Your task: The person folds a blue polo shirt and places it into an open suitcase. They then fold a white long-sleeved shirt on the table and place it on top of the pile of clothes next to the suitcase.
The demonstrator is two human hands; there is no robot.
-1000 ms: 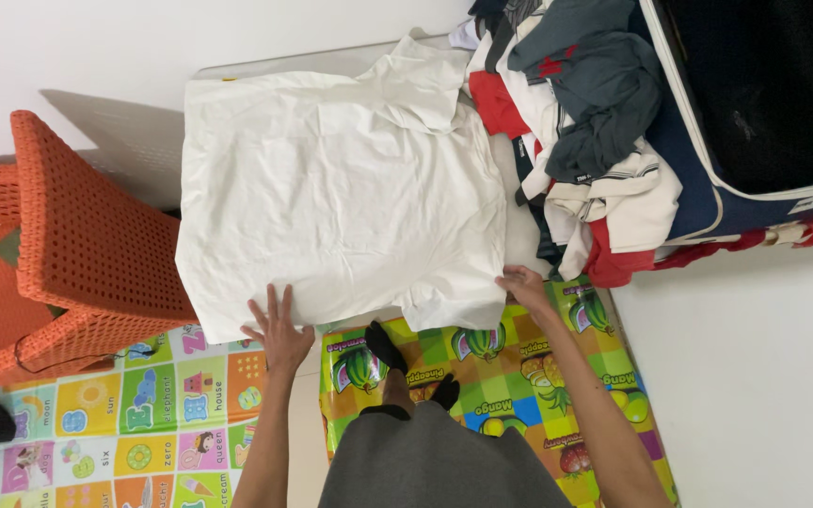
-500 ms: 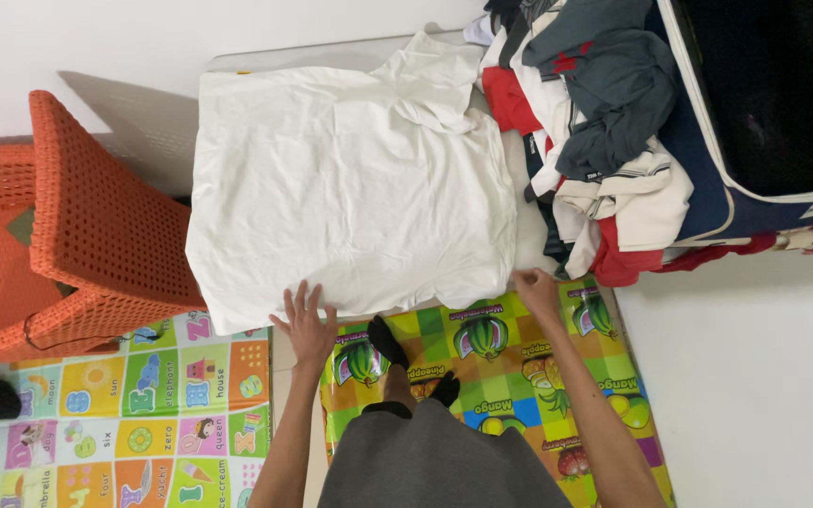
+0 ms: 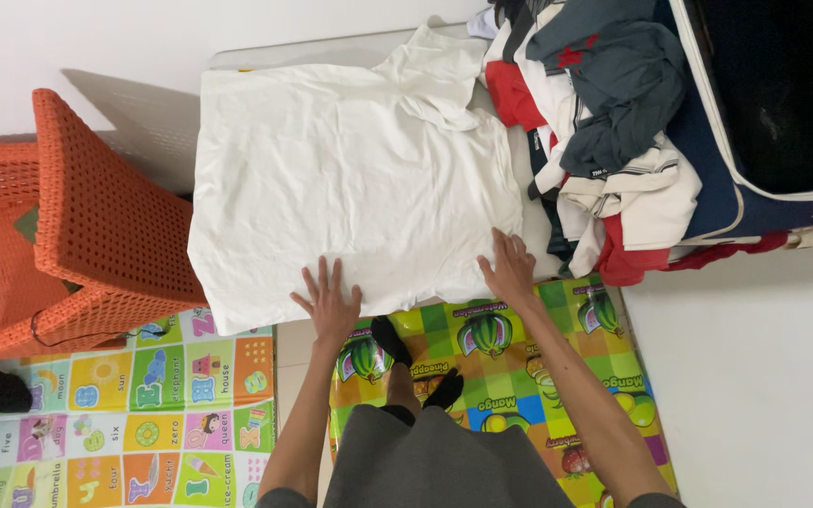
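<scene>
A white T-shirt [image 3: 350, 179] lies spread flat on a table, its left side hanging over the edge and one sleeve folded in at the top. My left hand [image 3: 329, 303] rests flat on the shirt's near hem, fingers spread. My right hand [image 3: 510, 268] presses flat on the hem further right, beside the clothes pile. Neither hand grips the cloth.
A pile of red, white, grey and dark clothes [image 3: 604, 141] sits right of the shirt, against an open dark suitcase [image 3: 783, 94]. An orange woven chair [image 3: 77, 235] stands at the left. Colourful play mats [image 3: 162, 404] cover the floor under my feet [image 3: 416, 362].
Both hands have slid a little along the near hem, staying flat on the shirt. The camera view has shifted slightly; the shirt lies the same.
</scene>
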